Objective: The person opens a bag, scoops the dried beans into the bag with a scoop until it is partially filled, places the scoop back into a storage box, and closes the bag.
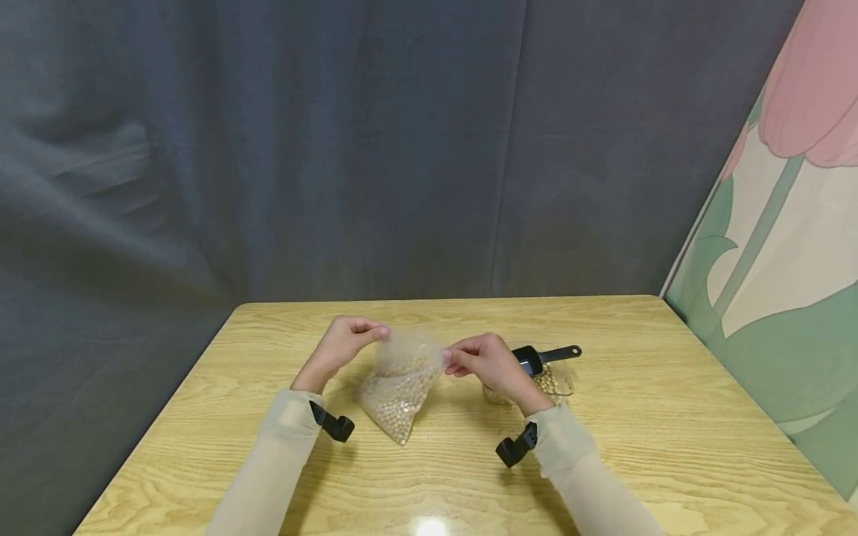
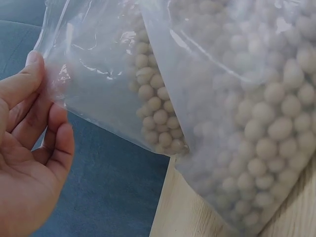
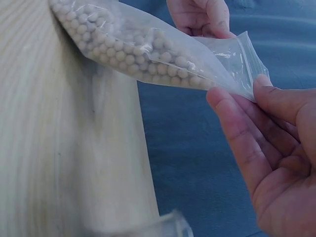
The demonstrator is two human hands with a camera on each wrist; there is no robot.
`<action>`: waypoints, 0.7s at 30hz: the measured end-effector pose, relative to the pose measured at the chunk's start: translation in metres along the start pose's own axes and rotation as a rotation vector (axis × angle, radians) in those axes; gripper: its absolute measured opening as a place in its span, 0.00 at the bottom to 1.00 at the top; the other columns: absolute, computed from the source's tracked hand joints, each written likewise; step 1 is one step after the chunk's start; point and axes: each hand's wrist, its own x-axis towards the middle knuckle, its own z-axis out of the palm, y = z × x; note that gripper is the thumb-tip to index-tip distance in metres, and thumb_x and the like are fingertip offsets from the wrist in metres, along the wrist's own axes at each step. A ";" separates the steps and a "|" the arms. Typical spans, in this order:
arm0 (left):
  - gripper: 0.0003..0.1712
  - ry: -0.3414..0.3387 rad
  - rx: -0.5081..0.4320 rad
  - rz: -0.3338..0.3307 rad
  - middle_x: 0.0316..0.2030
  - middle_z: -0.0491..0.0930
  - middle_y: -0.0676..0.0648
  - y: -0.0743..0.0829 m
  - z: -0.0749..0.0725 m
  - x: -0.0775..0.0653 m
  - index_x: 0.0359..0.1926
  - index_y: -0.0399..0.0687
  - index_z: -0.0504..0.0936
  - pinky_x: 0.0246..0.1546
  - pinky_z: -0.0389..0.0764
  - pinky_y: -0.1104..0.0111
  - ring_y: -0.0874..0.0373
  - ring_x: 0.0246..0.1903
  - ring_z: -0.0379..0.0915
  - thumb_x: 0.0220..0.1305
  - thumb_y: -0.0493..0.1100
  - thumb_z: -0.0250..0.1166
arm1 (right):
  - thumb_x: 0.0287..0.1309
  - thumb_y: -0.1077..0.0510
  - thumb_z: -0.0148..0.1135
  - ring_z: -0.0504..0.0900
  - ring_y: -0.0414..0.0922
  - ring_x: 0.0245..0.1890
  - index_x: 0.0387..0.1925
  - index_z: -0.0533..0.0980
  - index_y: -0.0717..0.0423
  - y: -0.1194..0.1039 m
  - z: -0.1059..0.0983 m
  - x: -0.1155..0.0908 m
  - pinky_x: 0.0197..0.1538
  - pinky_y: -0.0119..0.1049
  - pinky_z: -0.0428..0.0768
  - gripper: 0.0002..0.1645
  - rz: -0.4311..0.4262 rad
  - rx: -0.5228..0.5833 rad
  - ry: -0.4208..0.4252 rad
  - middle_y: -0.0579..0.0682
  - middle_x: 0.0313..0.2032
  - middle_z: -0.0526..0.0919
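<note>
A clear plastic zip bag (image 1: 400, 394) full of round, pale beige beans, which look like soybeans, is held up by its top with its lower corner near the table. My left hand (image 1: 345, 344) pinches the top left corner between thumb and fingers. At the opposite top corner, my right hand (image 1: 484, 360) pinches the plastic the same way. In the left wrist view the beans (image 2: 276, 128) fill the bag's lower part, and the upper film is bare. The right wrist view shows the bag's top edge stretched between both hands, the right thumb (image 3: 276, 96) on the film.
Behind my right forearm stands a clear container (image 1: 568, 385) with more beans, partly hidden. A black scoop (image 1: 531, 360) lies on it, its handle pointing right. The wooden table (image 1: 670, 417) meets a dark curtain (image 1: 375, 149) at the back.
</note>
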 end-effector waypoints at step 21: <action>0.18 -0.005 -0.138 0.066 0.42 0.86 0.47 0.018 0.007 -0.007 0.42 0.38 0.86 0.44 0.78 0.65 0.61 0.41 0.79 0.62 0.48 0.65 | 0.64 0.54 0.59 0.85 0.40 0.32 0.42 0.83 0.63 -0.013 -0.029 0.005 0.38 0.32 0.83 0.16 -0.078 -0.075 0.010 0.57 0.33 0.87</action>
